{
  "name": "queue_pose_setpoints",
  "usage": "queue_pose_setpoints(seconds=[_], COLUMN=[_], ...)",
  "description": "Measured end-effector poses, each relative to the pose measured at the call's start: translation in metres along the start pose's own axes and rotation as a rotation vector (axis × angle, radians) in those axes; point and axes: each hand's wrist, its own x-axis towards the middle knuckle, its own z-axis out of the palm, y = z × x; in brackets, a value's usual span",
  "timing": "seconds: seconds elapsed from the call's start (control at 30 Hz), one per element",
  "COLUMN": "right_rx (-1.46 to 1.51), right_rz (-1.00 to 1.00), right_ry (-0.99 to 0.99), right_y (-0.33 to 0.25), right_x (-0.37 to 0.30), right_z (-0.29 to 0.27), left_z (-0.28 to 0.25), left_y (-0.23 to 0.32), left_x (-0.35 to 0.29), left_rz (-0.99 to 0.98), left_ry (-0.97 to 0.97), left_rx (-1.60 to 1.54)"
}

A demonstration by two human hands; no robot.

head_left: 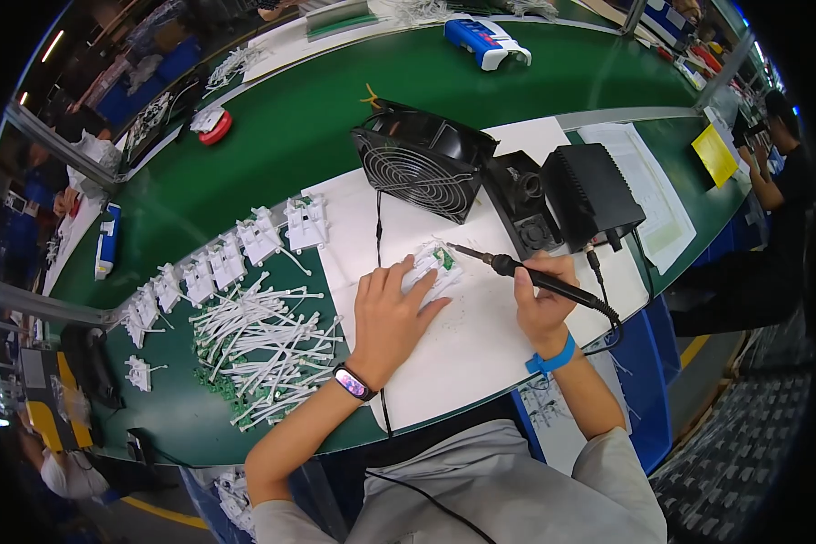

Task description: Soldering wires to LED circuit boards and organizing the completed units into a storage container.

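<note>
My right hand is closed round the black handle of a soldering iron. Its thin metal tip points left, close to a white plastic housing with a small green circuit board in it; whether the tip touches cannot be told. My left hand lies over the near left side of that housing, pressing it onto a white sheet with thumb and fingers spread. Part of the housing is hidden under those fingers.
Behind the sheet stand a black fan and a black soldering station. At left lie a pile of white cables with green ends and a row of white housings. A blue-and-white device sits far back; a person is at right.
</note>
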Motion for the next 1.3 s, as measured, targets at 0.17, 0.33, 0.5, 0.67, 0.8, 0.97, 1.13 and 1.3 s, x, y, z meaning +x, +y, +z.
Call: queue_pose_setpoints(seconds=[0.17,0.33,0.5,0.67,0.8,0.97,1.13,1.3], right_rx=[-0.062,-0.181,-0.231,-0.234,-0.232,-0.253,-0.236,-0.179], right_rz=[-0.047,-0.141,-0.208,-0.184,-0.174,-0.161,-0.098,-0.044], right_ry=[-0.058,-0.062,-0.145,-0.169,-0.229,-0.21,-0.187,-0.175], right_y=[0.001,-0.003,-0.004,-0.004,-0.001,-0.006,-0.003,-0.003], right_x=[0.001,-0.003,0.0,0.001,0.001,0.003,-0.002,-0.001], right_z=[-0.001,-0.001,0.003,0.006,0.004,0.01,0.009,0.011], left_z=[-0.014,-0.01,0.0,0.006,0.004,0.004,0.004,0.004], left_y=[0.01,0.003,0.006,0.005,0.007,0.007,0.008,0.008], left_x=[-0.001,-0.007,-0.01,-0.013,-0.01,-0.01,-0.01,-0.01], left_rz=[-0.034,-0.023,-0.011,0.0,-0.005,-0.011,-0.018,-0.017], left_ry=[-0.049,-0.065,0.05,0.051,0.094,0.091,0.08,0.085], left_rx=[-0.074,-0.125,-0.124,-0.102,-0.081,-0.087,-0.082,-0.078])
